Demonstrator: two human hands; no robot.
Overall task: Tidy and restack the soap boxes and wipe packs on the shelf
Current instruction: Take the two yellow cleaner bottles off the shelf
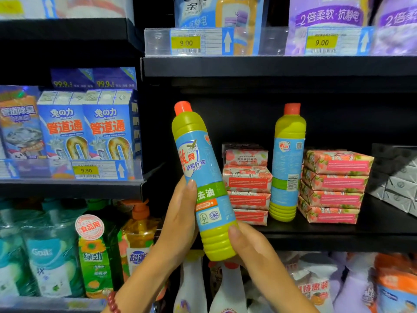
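Both my hands hold a yellow-green cleaner bottle with a blue label and red cap, tilted left in front of the black shelf. My left hand grips its middle from the left. My right hand grips its ribbed base. A second, matching bottle stands upright on the shelf between two stacks of pink soap boxes: a left stack, partly hidden by the held bottle, and a right stack. Grey wipe packs lie at the shelf's right end.
Blue drain-cleaner boxes fill the left shelf at the same height. Dish-soap bottles stand below left, and white and purple pouches sit under the soap shelf. Softener pouches stand behind the price tags above.
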